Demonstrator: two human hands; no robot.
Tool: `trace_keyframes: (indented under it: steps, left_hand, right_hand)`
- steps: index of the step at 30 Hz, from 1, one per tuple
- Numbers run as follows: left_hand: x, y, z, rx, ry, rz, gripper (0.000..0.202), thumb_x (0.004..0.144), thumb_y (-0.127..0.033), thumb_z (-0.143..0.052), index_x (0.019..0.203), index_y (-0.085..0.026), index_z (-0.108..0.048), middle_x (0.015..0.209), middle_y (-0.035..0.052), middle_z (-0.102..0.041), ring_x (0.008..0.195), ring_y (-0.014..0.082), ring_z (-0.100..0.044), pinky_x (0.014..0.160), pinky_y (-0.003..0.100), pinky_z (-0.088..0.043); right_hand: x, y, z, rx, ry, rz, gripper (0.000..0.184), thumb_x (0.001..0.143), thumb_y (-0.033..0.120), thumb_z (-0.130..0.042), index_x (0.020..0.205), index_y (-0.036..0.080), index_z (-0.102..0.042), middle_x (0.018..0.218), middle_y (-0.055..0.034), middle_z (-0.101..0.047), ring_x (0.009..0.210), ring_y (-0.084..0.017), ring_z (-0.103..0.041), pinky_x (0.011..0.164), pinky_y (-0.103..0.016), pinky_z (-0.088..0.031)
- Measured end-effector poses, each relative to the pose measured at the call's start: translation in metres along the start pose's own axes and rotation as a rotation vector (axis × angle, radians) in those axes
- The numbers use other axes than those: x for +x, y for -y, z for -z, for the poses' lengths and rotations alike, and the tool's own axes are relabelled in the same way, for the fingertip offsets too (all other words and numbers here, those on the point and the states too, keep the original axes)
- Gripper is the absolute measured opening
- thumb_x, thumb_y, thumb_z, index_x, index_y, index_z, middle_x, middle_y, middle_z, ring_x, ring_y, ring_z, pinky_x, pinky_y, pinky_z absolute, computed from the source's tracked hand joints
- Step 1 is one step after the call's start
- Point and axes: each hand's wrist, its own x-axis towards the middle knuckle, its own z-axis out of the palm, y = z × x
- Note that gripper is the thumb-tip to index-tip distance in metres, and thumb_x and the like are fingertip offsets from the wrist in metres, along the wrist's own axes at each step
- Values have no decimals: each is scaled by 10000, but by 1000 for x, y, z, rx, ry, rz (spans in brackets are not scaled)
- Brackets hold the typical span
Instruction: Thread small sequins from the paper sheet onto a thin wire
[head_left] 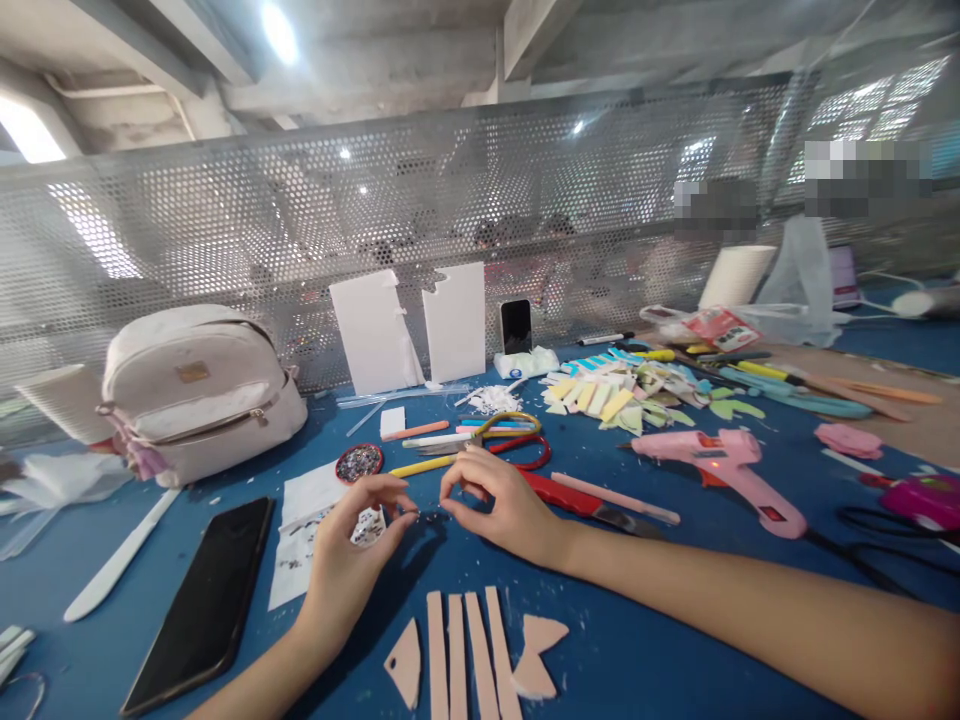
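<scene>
My left hand (351, 550) is closed in a pinch, its fingertips over the blue table beside a white paper (289, 575) with small dark specks on it. Facing it, my right hand (517, 510) pinches thumb against fingers, a short gap away. Tiny dark bits show around the fingertips, too small to name. Below the hands lie several pink strips (457, 655), with a pink fish-head-shaped piece (406, 663) on their left and a pink tail-shaped piece (540, 655) on their right. Behind the left hand sits a round red-rimmed dish of small glittery bits (358, 462).
A pink hot glue gun (712, 455), red-handled cutter (574, 492) and scissors (517, 440) lie on the right. A phone (199, 610), white plastic knife (124, 555) and pale backpack (199, 395) occupy the left. Cut scraps (622, 390) and white boards (457, 325) are behind.
</scene>
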Motion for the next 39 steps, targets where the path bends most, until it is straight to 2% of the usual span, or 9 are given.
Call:
trace_keyframes:
  steps: [9, 19, 39]
  left_hand:
    - [-1, 0, 0, 55, 50, -36, 203, 809, -116, -676, 963, -243, -635, 783, -41, -705, 718, 149, -634, 756, 265, -496]
    - [-2, 3, -3, 77, 85, -45, 261, 770, -126, -736, 988, -239, -650, 777, -28, -722, 729, 183, -667, 757, 305, -508]
    - [-2, 1, -3, 106, 107, -52, 225, 793, -144, -715, 984, -240, -644, 778, -22, -711, 738, 197, -654, 756, 319, -486]
  right_hand:
    - [0, 3, 0, -14, 50, 72, 70, 889, 170, -618, 823, 187, -601, 666, 35, -426, 674, -153, -446, 668, -276, -351]
    - [-1, 0, -2, -54, 108, 148, 41, 897, 195, -636, 863, 186, -616, 700, 17, -487, 712, -163, -471, 664, -269, -359]
    - [-1, 0, -3, -77, 116, 154, 87, 927, 238, -600, 860, 185, -618, 705, 9, -506, 708, -165, -474, 658, -273, -363]
